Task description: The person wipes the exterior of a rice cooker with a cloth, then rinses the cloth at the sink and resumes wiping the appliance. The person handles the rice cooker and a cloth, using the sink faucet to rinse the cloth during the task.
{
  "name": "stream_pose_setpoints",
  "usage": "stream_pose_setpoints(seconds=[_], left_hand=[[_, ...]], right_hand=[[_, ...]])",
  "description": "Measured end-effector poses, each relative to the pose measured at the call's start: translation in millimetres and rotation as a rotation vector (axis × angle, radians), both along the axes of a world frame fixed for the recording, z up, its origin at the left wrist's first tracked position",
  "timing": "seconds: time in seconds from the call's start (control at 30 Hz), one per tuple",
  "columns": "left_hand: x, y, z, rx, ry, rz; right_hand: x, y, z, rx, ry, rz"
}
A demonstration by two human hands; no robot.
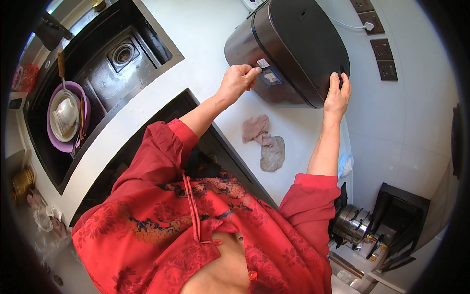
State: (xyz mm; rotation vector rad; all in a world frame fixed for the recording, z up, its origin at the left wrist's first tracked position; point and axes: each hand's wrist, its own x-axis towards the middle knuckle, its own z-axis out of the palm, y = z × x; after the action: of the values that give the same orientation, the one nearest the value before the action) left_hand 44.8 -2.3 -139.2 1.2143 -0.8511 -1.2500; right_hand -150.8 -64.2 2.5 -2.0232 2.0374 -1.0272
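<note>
A large dark countertop appliance (308,47) with rounded corners lies before me; its exact kind is unclear. My left hand (238,81) is at its side, fingers curled and thumb tip beside a white sticker (263,63) and a blue-edged label (271,77). Whether it pinches a part there is hard to see. On the appliance's right-hand edge rest the fingertips of my right hand (337,93), by a small dark part; its grip is partly hidden. Nearer to me, a pinkish cloth (256,128) touches a grey-brown cloth (272,154) on the white countertop (231,114).
At left, a dark sink (95,88) holds a purple basin (87,106) with bowls, chopsticks and a wooden-handled utensil. Wall sockets (382,49), one with a white plug (368,26), are at upper right. A steel pot (351,224) and a black rack (404,202) stand at lower right.
</note>
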Motion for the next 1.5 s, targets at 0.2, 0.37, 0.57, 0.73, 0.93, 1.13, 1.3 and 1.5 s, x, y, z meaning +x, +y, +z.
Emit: stream_pose_setpoints(seconds=[0.2, 0.37, 0.57, 0.73, 0.93, 1.13, 1.3, 1.5], left_hand=[[3, 6, -34, 0.16, -0.065, -0.019], [0, 3, -8, 0.053, -0.052, 0.015], [-1, 9, -48, 0.159, -0.194, -0.013], [-4, 7, -53, 0.138, -0.42, -0.003], [-33, 10, -48, -0.065, -0.707, 0.041], [-21, 9, -51, 0.116, -0.511, 0.019], [-11, 7, -34, 0.11, -0.461, 0.004], [-3, 9, -15, 0.171, -0.152, -0.033]], right_hand=[[0, 0, 1, 0.011, -0.004, 0.0], [3, 2, 4, 0.05, -0.047, -0.012], [0, -1, 2, 0.01, 0.008, -0.013], [-1, -2, 0, -0.009, 0.007, -0.015], [0, -1, 1, -0.012, 0.014, 0.01], [1, -1, 3, 0.006, 0.006, -0.004], [-5, -5, -2, 0.002, 0.0, -0.015], [-1, -2, 1, 0.024, -0.032, 0.001]])
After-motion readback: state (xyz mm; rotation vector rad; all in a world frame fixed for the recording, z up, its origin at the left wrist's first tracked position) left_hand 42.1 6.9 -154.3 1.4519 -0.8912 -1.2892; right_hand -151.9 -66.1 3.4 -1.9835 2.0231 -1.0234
